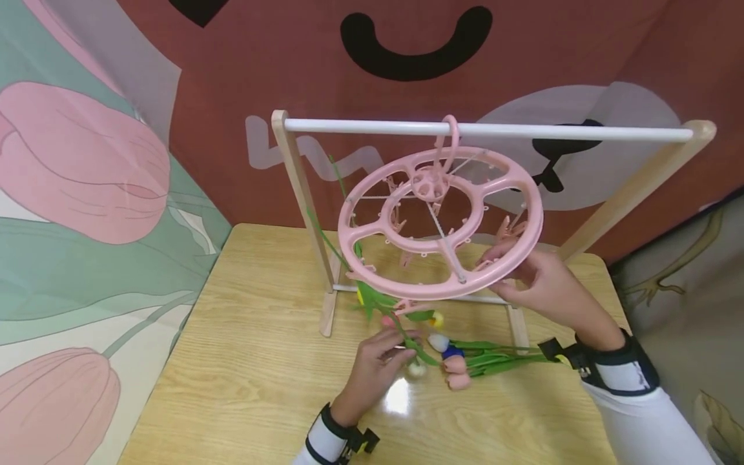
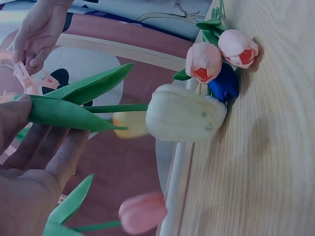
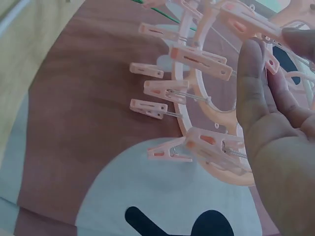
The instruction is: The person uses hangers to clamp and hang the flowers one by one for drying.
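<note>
My left hand pinches an artificial white tulip by its leaves and stem, its bloom pointing down above the table. A round pink clip hanger hangs from a white rail. At its right rim my right hand pinches a pink clothespin between thumb and fingers. Several other clothespins dangle from the ring. Beyond the left hand, a pink tulip and a yellow tulip hang head down around the hanger's front and left side; the ring partly hides their stems.
Pink tulips, a blue one and a white one lie on the wooden table, stems to the right. The rack has a white rail and wooden legs. A printed cloth stands behind.
</note>
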`<state>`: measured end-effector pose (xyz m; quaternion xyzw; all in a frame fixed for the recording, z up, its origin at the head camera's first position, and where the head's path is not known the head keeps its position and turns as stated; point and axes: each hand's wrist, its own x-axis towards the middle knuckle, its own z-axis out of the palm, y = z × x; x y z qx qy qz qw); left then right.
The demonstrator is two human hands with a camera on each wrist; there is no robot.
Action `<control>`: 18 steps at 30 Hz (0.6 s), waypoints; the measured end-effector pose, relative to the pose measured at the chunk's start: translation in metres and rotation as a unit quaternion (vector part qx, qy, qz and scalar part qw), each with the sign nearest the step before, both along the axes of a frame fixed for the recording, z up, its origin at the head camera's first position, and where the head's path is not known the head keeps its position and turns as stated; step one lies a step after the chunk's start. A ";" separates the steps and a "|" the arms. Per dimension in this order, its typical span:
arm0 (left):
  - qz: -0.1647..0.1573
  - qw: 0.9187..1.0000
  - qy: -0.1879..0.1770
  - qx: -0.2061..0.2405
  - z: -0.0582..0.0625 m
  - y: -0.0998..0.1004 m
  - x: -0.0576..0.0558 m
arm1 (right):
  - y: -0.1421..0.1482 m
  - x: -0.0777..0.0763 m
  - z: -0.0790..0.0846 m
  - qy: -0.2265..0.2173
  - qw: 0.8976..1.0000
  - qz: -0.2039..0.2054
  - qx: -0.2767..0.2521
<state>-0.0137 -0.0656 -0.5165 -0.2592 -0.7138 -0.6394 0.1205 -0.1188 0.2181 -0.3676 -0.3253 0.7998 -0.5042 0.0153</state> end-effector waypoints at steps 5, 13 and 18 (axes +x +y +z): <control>0.003 0.999 -0.036 0.016 -0.001 0.001 0.002 | -0.006 0.008 -0.014 -0.018 1.000 -0.008 0.004; 0.021 0.994 -0.086 0.058 -0.003 0.007 -0.002 | -0.024 0.022 -0.036 -0.008 1.000 -0.021 -0.006; 0.035 0.991 -0.103 0.077 -0.003 0.009 -0.006 | -0.036 0.029 -0.046 -0.001 0.999 -0.036 -0.023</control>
